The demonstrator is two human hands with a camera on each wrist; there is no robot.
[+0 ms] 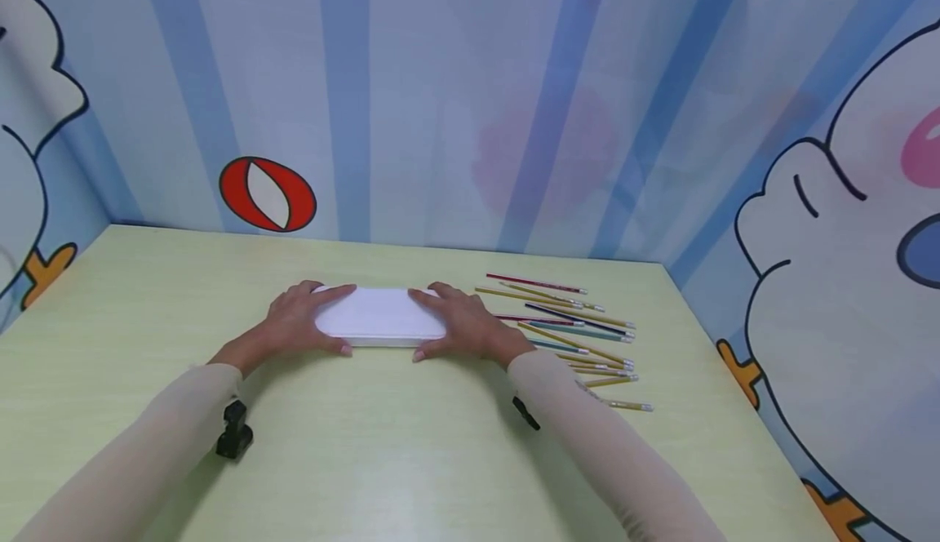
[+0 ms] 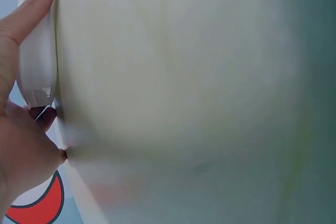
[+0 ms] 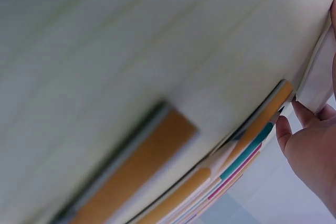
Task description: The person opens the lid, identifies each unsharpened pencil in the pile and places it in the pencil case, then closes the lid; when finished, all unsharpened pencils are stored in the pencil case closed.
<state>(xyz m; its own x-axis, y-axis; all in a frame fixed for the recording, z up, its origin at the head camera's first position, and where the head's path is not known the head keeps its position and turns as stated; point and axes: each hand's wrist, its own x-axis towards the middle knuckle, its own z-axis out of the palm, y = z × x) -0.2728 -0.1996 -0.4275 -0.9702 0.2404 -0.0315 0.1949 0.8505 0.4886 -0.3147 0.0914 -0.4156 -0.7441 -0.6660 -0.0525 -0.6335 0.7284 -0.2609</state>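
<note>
A person's left hand and right hand pinch a white box from either end, thumbs at its near side and fingers around its far corners, toward the far edge of the surface. Pencils lie between it and the right edge; matched pressure should keep the box level, the right sleeve best held clear of them.

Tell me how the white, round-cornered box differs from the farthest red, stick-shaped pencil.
The white, round-cornered box is broad, while the farthest red, stick-shaped pencil is thin. Hands grip the box at both ends; neither touches the pencil. Both things run lengthwise roughly left to right.
</note>
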